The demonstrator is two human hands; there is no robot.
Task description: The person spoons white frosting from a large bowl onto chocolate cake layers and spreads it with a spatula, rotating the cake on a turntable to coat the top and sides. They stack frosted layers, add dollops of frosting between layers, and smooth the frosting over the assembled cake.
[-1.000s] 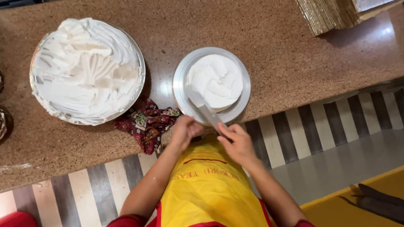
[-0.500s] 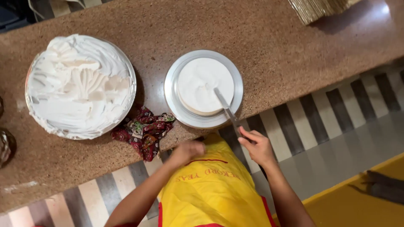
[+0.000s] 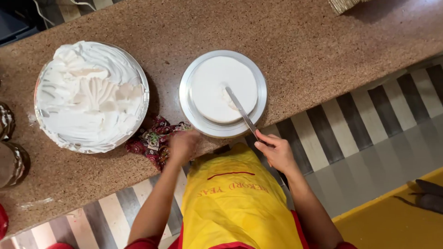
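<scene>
A round cake (image 3: 217, 85) coated in smooth white cream sits on a round metal turntable (image 3: 187, 108) on the speckled brown counter (image 3: 295, 41). My right hand (image 3: 276, 151) grips the handle of a long metal spatula (image 3: 240, 110); its blade lies flat on the cake's top, tip near the centre. My left hand (image 3: 182, 144), blurred, rests at the turntable's near-left rim, over a dark red patterned cloth (image 3: 150, 140). Whether its fingers grip the rim I cannot tell. A yellow apron (image 3: 235, 198) covers my front.
A large metal bowl (image 3: 143, 85) full of whipped white cream (image 3: 87, 97) stands to the left of the turntable. Brown items (image 3: 9, 157) sit at the far left edge. Below the counter edge lies a striped floor (image 3: 369, 120) and a yellow surface (image 3: 397, 226).
The heaped cream on the cake has been spread flat and smooth. The spatula blade moved from the cake's near edge to its centre. My left hand slid left along the turntable rim.
</scene>
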